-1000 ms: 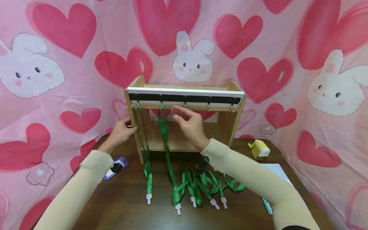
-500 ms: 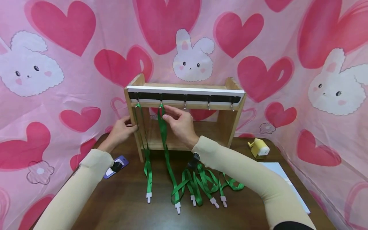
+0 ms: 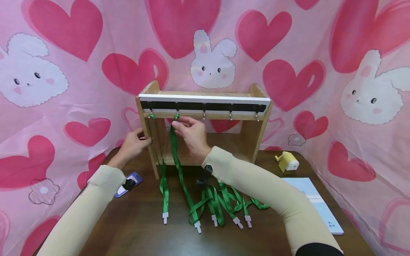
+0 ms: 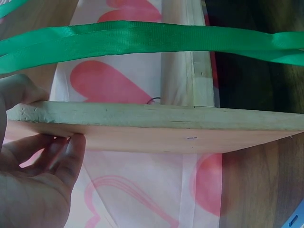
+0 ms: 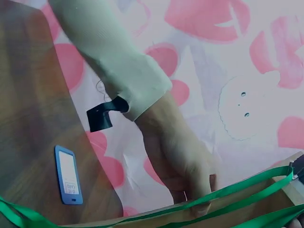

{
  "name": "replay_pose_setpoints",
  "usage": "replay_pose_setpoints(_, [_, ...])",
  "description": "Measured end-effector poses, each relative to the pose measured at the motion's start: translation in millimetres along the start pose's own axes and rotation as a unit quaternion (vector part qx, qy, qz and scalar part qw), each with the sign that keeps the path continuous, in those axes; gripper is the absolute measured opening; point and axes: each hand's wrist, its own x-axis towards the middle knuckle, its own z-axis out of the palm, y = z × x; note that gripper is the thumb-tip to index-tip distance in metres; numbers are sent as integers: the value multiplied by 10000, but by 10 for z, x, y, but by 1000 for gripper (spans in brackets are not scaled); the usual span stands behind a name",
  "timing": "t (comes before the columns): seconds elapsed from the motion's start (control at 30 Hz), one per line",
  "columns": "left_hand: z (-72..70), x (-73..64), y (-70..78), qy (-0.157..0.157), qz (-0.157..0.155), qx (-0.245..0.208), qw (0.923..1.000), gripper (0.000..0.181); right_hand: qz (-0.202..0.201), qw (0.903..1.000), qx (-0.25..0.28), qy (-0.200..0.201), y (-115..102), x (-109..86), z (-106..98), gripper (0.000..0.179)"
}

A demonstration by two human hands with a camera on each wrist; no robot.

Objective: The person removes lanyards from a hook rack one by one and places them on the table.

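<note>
My left hand grips the left side panel of a small wooden shelf, thumb on one face and fingers on the other. From the second hook of the dark strip along the shelf's front hangs a green lanyard. My right hand pinches this lanyard just under its hook. Another green lanyard hangs from the leftmost hook, close to my left hand. In the right wrist view, a green band crosses in front of the left hand, and the right hand is nearly all out of frame.
Several more green lanyards with white clips lie tangled on the brown table. A blue-framed card holder lies at left. A yellow pencil sharpener and a pale blue booklet are at right. Pink patterned cloth hangs behind.
My right hand has moved left from beside the second lanyard and taken hold of its top, pulling the strap slightly left. The left hand keeps its grip on the panel.
</note>
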Motion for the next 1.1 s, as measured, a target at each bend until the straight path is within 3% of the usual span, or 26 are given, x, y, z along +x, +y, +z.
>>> replay_pose_setpoints(0.33, [20, 22, 7, 1, 42, -92, 9999, 45, 248, 9992, 160, 260, -8, 65, 60, 21])
replay_pose_setpoints(0.67, [25, -1, -1, -6, 52, -27, 10000, 45, 498, 9980, 391, 38, 22, 53, 64, 9])
replay_pose_setpoints(1.1, [1, 11, -14, -25, 35, -24, 10000, 45, 664, 9975, 199, -113, -42, 91, -2, 24])
